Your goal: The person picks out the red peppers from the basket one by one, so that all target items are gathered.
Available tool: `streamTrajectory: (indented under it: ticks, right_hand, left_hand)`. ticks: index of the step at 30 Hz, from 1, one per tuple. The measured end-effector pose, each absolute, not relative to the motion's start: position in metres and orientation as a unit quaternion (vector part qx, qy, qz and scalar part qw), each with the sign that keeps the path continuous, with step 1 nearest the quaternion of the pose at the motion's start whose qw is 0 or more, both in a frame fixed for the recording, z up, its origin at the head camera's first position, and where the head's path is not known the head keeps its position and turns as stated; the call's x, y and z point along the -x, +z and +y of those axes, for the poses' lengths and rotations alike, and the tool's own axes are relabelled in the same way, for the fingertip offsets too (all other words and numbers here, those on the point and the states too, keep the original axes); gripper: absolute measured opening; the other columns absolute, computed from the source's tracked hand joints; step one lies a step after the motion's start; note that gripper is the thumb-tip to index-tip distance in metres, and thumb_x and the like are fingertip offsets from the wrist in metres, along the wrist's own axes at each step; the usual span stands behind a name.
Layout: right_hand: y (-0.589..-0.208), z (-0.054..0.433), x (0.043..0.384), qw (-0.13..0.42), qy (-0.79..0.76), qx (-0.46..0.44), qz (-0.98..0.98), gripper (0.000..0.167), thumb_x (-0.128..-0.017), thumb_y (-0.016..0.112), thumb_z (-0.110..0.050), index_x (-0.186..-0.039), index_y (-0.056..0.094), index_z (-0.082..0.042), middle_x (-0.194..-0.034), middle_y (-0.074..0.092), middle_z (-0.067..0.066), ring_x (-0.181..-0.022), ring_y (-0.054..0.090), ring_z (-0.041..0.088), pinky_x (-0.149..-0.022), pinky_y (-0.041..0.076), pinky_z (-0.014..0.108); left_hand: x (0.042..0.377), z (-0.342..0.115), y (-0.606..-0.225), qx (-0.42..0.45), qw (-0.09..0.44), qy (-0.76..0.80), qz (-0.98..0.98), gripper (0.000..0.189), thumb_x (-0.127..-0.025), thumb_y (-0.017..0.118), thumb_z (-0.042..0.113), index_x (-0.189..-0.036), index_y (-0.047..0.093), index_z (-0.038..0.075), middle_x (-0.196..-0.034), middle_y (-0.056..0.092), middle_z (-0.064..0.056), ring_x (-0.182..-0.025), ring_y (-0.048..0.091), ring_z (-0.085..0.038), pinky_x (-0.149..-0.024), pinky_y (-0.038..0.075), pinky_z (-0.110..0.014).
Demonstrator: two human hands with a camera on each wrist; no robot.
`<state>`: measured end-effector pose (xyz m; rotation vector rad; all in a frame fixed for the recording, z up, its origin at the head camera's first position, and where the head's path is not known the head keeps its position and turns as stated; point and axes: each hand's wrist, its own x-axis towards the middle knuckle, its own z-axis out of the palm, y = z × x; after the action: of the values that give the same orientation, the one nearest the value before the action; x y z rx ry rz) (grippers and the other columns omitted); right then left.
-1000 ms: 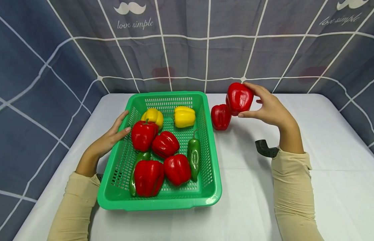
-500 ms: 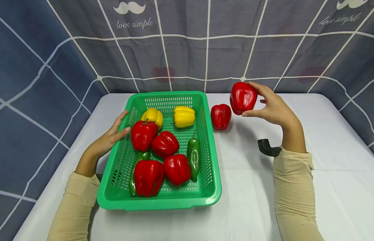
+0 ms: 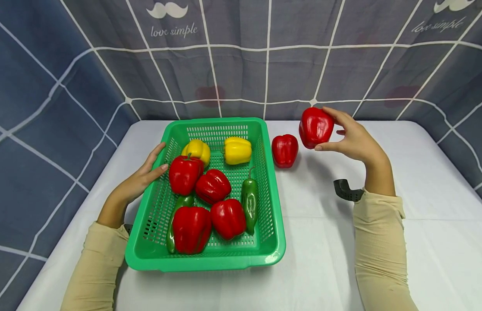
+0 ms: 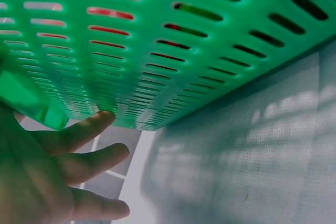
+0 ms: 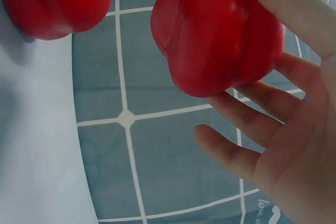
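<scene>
My right hand (image 3: 352, 140) holds a glossy red bell pepper (image 3: 316, 128) above the table at the back, pinched between thumb and fingers. In the right wrist view, this bell pepper (image 5: 212, 35) shows its lobes, and the little finger stands off below it. A second red bell pepper (image 3: 285, 151) sits on the table beside the green plastic basket (image 3: 279, 233). My left hand (image 3: 137, 181) rests at the basket's left rim, its thumb tip over the edge. In the left wrist view, straight spread fingers (image 4: 94, 163) reach along the outside of the slotted wall (image 4: 147, 72).
Inside the basket lie two yellow bell peppers (image 3: 238, 151), several red bell peppers (image 3: 192, 230) and two long green chilies (image 3: 250, 205). A white cloth (image 3: 322, 259) covers the table. Checked fabric (image 3: 241, 73) hangs behind it and at both sides.
The right hand has moved slightly right with its red bell pepper, away from the one on the table. The left hand and the basket have stayed in place.
</scene>
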<state>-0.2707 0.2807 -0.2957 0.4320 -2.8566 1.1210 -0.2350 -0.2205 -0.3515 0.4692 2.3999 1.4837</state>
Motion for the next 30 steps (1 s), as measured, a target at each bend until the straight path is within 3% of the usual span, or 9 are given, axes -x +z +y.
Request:
streamTrajectory:
  ticks: [30]
  right_hand:
    - [-0.314,0.297,0.282,-0.028,0.355,-0.105,-0.929,0.094,-0.071,0.078,-0.028,-0.146,0.022,-0.019,-0.145,0.027,0.014,-0.129,0.029,0.04,-0.1,0.032,0.056]
  left_hand:
    - [0.235,-0.22,-0.351,-0.164,0.14,0.518,0.828,0.068,-0.096,0.039,0.021,-0.147,-0.005,0.027,-0.153,-0.014,0.0,-0.138,-0.016,-0.028,-0.101,-0.005,-0.068]
